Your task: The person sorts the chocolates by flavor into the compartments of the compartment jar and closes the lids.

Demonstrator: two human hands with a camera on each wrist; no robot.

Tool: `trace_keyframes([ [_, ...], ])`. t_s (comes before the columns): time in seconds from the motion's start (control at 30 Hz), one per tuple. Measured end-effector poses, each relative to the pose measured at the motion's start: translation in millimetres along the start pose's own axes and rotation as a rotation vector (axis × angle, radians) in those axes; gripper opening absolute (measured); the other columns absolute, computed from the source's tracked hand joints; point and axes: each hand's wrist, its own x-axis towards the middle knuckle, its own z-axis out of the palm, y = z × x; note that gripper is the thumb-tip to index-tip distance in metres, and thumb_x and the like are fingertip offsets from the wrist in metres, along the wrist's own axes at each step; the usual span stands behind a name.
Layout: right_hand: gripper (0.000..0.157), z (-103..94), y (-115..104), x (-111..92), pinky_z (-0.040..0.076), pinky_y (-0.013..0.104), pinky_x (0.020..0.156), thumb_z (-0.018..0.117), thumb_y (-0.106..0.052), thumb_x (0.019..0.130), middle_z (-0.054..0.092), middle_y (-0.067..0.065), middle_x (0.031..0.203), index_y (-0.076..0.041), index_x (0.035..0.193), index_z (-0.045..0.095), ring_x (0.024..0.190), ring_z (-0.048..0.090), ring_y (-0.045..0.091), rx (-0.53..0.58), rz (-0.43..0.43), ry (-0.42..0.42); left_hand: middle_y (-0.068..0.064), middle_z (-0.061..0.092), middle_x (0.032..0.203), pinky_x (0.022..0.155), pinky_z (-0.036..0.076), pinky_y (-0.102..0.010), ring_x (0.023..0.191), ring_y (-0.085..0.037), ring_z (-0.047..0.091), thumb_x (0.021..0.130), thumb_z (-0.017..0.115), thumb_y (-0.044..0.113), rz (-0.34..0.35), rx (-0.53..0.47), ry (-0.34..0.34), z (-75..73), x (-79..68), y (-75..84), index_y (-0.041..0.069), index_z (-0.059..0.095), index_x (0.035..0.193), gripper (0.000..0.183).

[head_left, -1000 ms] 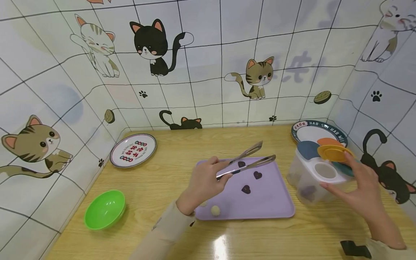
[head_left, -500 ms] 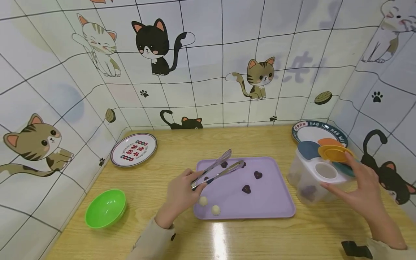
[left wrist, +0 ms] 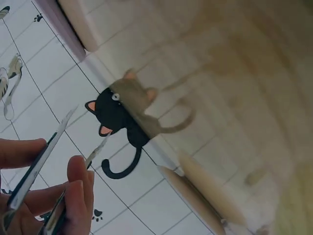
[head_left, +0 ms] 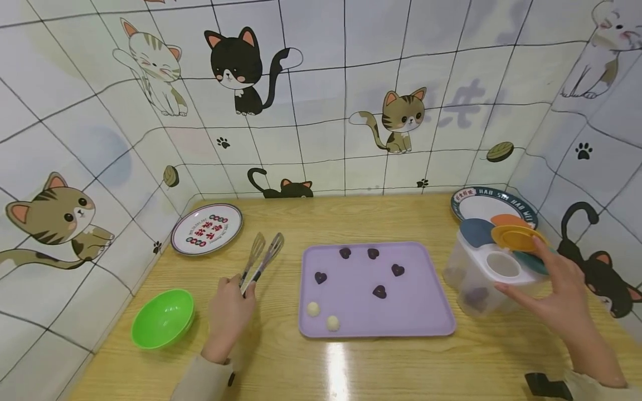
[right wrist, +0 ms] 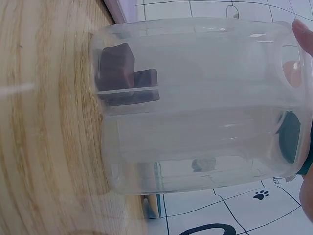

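Observation:
My left hand (head_left: 233,312) holds a pair of metal tongs (head_left: 261,262) over the table between the green bowl and the purple tray. The two arms of the tongs stand apart with nothing between them, and the left wrist view shows the fingers around the tongs (left wrist: 38,164). My right hand (head_left: 559,295) grips the top of a clear storage container (head_left: 481,284), fingers at its raised yellow lid (head_left: 516,238) and thumb on the near edge. A round opening shows in the white top. Dark chunks (right wrist: 117,68) lie at the container's bottom in the right wrist view.
The purple tray (head_left: 411,312) bears several dark heart-shaped pieces (head_left: 379,292) and two pale balls (head_left: 332,323). A green bowl (head_left: 163,320) stands at left. One patterned plate (head_left: 207,228) lies back left, another plate (head_left: 494,200) behind the container. Cat-patterned walls (head_left: 321,128) enclose the table.
My left hand has moved left with the tongs, from over the purple tray to beside the green bowl, uncovering the tray's left side. My right hand stays at the container.

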Motion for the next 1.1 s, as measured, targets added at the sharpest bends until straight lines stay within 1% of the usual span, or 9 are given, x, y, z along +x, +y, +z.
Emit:
trace_keyframes([
  [0.17,0.107,1.5,-2.0,-1.9,0.007,0.013,0.101,0.086,-0.023,0.045,0.030,-0.045,0.120,-0.019,0.138,0.034,0.117,0.021,-0.017,0.004,0.009,0.000,-0.022,0.053,0.082,0.042,0.037,-0.034,0.054,-0.025,0.048,0.083,0.058,0.022,-0.020,0.055,0.017,-2.8,1.6,-12.4,-0.010,0.060,0.094,0.035],
  [0.33,0.105,1.6,0.6,-1.6,0.008,0.014,0.101,0.085,-0.038,0.046,0.032,-0.043,0.121,-0.015,0.136,0.036,0.115,0.020,-0.021,0.012,-0.041,0.028,-0.022,0.052,0.075,0.038,0.034,-0.034,0.049,-0.024,0.046,0.081,0.060,0.024,-0.004,0.154,-0.022,-3.5,2.2,-16.6,-0.009,0.056,0.078,0.034],
  [0.47,0.105,1.2,3.0,-0.3,0.009,0.017,0.102,0.079,-0.053,0.048,0.033,-0.042,0.122,-0.013,0.135,0.038,0.114,0.020,-0.022,0.012,-0.074,0.048,-0.019,0.052,0.071,0.038,0.036,-0.034,0.049,-0.023,0.047,0.080,0.059,0.023,-0.003,0.167,-0.106,-3.0,1.7,-15.4,-0.008,0.052,0.077,0.032],
  [0.6,0.105,1.0,3.0,0.1,0.009,0.017,0.102,0.078,-0.055,0.049,0.034,-0.043,0.122,-0.012,0.135,0.038,0.115,0.020,-0.021,0.017,-0.079,0.052,-0.010,0.048,0.057,0.036,0.032,-0.031,0.045,-0.019,0.043,0.076,0.057,0.019,-0.035,0.145,-0.224,-3.5,-0.8,-11.3,-0.001,0.048,0.070,0.022],
  [0.67,0.104,1.1,2.3,0.2,0.009,0.017,0.102,0.080,-0.051,0.048,0.034,-0.043,0.121,-0.012,0.135,0.038,0.114,0.020,-0.021,0.018,-0.075,0.049,-0.008,0.046,0.053,0.035,0.031,-0.030,0.043,-0.019,0.042,0.074,0.058,0.018,-0.045,0.140,-0.249,-3.6,-2.1,-9.5,0.001,0.048,0.068,0.021],
  [0.83,0.103,1.0,1.8,-0.1,0.011,0.025,0.104,0.082,-0.045,0.048,0.033,-0.043,0.122,-0.014,0.136,0.038,0.114,0.020,-0.021,0.014,-0.062,0.041,-0.009,0.048,0.054,0.036,0.033,-0.031,0.044,-0.019,0.045,0.074,0.061,0.022,-0.043,0.146,-0.253,-3.1,-3.2,-7.2,-0.002,0.050,0.072,0.027],
  [0.93,0.103,1.1,2.7,-0.2,0.011,0.025,0.103,0.082,-0.046,0.048,0.033,-0.042,0.122,-0.014,0.135,0.038,0.114,0.020,-0.021,0.014,-0.061,0.042,-0.009,0.049,0.055,0.037,0.033,-0.031,0.045,-0.019,0.045,0.075,0.062,0.024,-0.039,0.155,-0.264,-3.0,-3.0,-7.5,-0.003,0.051,0.074,0.029],
  [1.03,0.102,1.6,3.4,-0.1,0.010,0.023,0.104,0.082,-0.044,0.048,0.032,-0.043,0.122,-0.014,0.135,0.038,0.114,0.020,-0.020,0.012,-0.059,0.036,-0.010,0.049,0.055,0.037,0.033,-0.031,0.044,-0.019,0.046,0.075,0.064,0.029,0.005,0.195,-0.230,-4.3,-2.3,-4.9,-0.004,0.052,0.073,0.035],
  [1.1,0.101,1.7,3.4,0.7,0.011,0.022,0.103,0.083,-0.042,0.049,0.032,-0.043,0.121,-0.015,0.135,0.038,0.115,0.021,-0.019,0.011,-0.051,0.031,-0.011,0.051,0.056,0.037,0.034,-0.032,0.045,-0.021,0.047,0.076,0.065,0.034,0.041,0.214,-0.199,-7.4,0.1,5.2,-0.002,0.053,0.070,0.038],
])
